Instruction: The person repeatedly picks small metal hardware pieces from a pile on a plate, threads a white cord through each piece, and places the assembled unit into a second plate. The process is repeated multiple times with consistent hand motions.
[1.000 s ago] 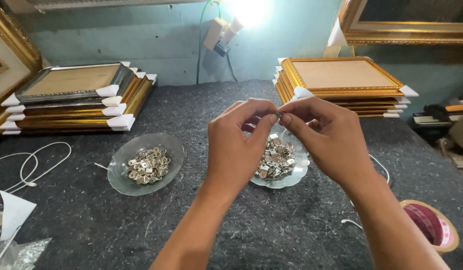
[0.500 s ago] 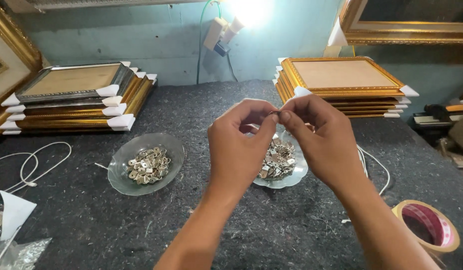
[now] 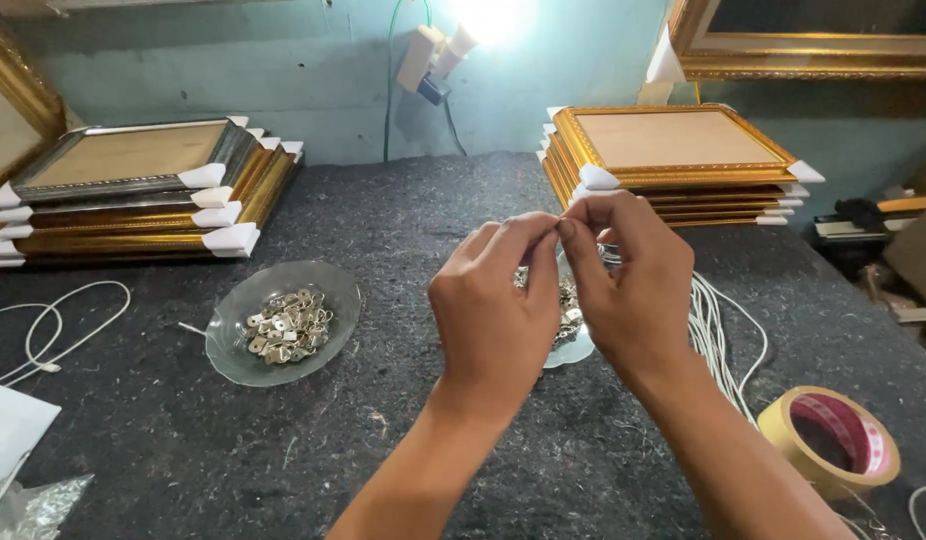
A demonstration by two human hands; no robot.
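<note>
My left hand (image 3: 498,300) and my right hand (image 3: 628,280) meet fingertip to fingertip above the dark felt table (image 3: 413,420). Both pinch something very small between thumb and forefinger; a thin white string (image 3: 723,330) seems to run from it down to the right. Behind my hands a glass dish (image 3: 573,350) of small metal hangers is mostly hidden. A second glass dish (image 3: 283,322) with several metal hangers lies to the left, apart from my hands.
Stacks of gold picture frames with white corner guards stand at the back left (image 3: 133,195) and back right (image 3: 673,160). A tape roll (image 3: 831,440) lies front right. White cord loops (image 3: 53,325) lie at the left edge. A lit lamp (image 3: 473,25) hangs on the wall.
Both hands have risen slightly and drawn closer together, still pinched at the fingertips. The view has shifted a little, showing more of the white strings and tape roll.
</note>
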